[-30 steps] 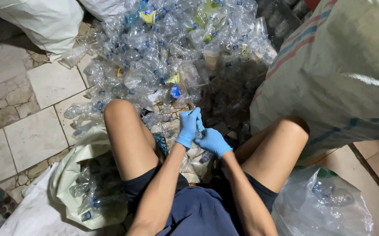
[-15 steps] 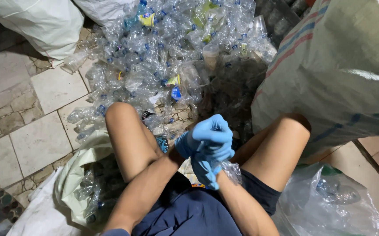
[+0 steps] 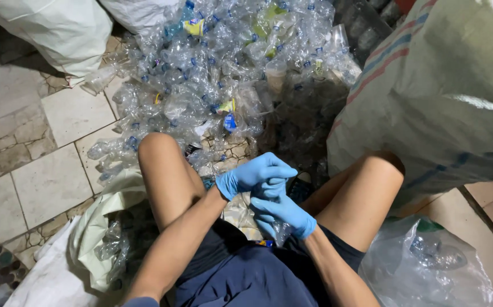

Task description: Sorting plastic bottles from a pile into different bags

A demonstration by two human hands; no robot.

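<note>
I sit with my bare knees apart, and both hands wear blue gloves. My left hand (image 3: 253, 173) and my right hand (image 3: 283, 214) are pressed together between my knees, close to my lap. The left hand's fingers curl over the top of the right. A crumpled clear plastic bottle (image 3: 281, 233) shows just under the right palm, mostly hidden by the gloves. A big heap of crushed clear plastic bottles (image 3: 218, 74) lies on the floor beyond my knees.
A white sack (image 3: 47, 34) lies at the upper left and a large striped woven sack (image 3: 439, 96) leans at my right. A clear bag of bottles (image 3: 428, 267) sits by my right thigh, a pale sack of bottles (image 3: 104, 227) by my left. The tiled floor (image 3: 47, 176) stretches left.
Both hands have come up from the edge of the bottle heap and drawn back toward my lap, staying clasped together. The view has shifted slightly.
</note>
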